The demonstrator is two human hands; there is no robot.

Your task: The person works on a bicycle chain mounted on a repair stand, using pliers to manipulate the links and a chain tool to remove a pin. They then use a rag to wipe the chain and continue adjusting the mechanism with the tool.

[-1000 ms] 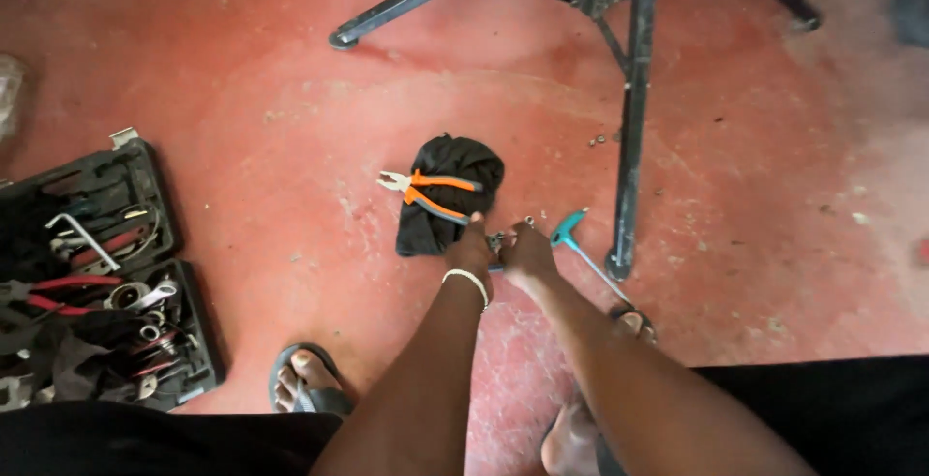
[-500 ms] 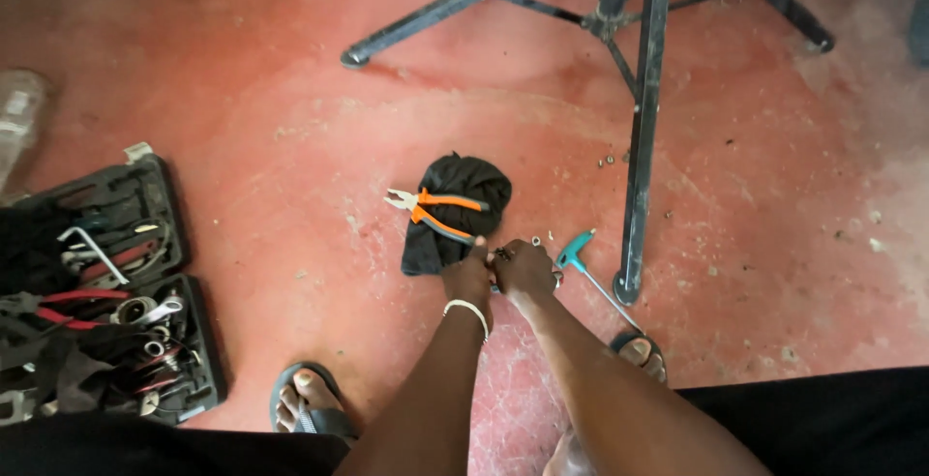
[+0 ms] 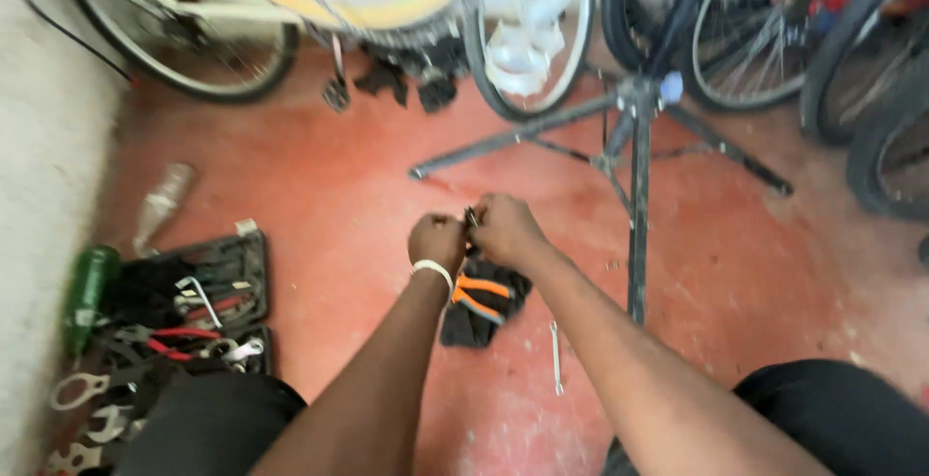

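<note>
Dark small metal part (image 3: 471,217) pinched between both hands, frame centre | left hand (image 3: 437,240) closed on it | right hand (image 3: 505,229) closed on it | orange-handled pliers (image 3: 481,297) on black cloth (image 3: 476,316) at 6 o'clock | open black toolbox (image 3: 208,287) at 8 o'clock

The small dark part (image 3: 471,219) pinched between the hands is too small and blurred to identify — the fingers cover most of it. The orange-handled pliers (image 3: 477,298) lie half hidden behind the left forearm. The bicycle wheels (image 3: 174,31) and open tool case (image 3: 184,312) are cut off by the edges — all smeared by motion.
</note>
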